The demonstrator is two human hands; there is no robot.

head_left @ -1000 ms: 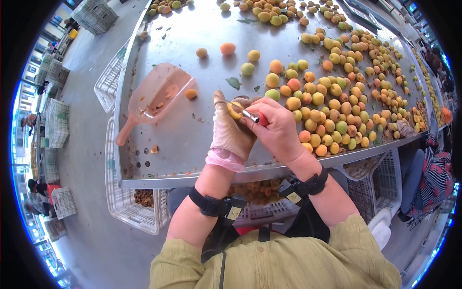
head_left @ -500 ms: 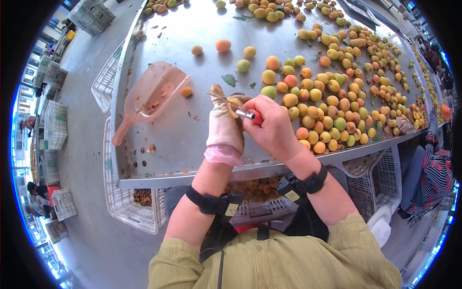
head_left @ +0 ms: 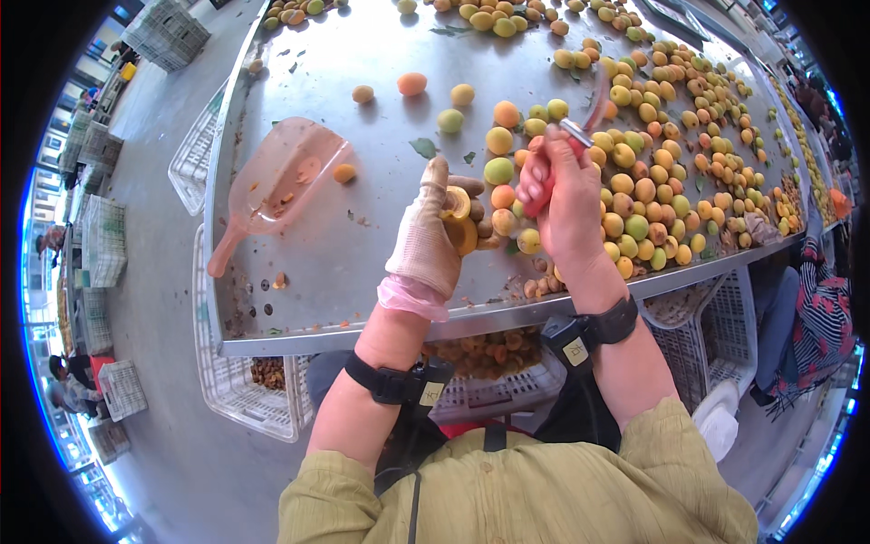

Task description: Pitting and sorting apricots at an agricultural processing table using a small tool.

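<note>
A whitish glove with soiled fingertips covers my left hand, whose fingers curl round a cut apricot. The apricot lies opened, with its yellow flesh showing. My bare right hand grips a small knife by its red handle, and the blade, smeared by motion, points up and away. The knife is apart from the fruit in the left hand. Beside and beyond my right hand spreads a pile of whole apricots, yellow, orange and green.
The metal table has a raised rim along its near edge. A pink translucent scoop lies on the left, with a loose apricot at its mouth. Crates stand below the edge; a person in striped clothing is at far right.
My right hand has drawn the knife away from the left hand, up and to the right. The left hand has turned slightly, so the opened apricot shows. Pits near the table's edge have come into sight.
</note>
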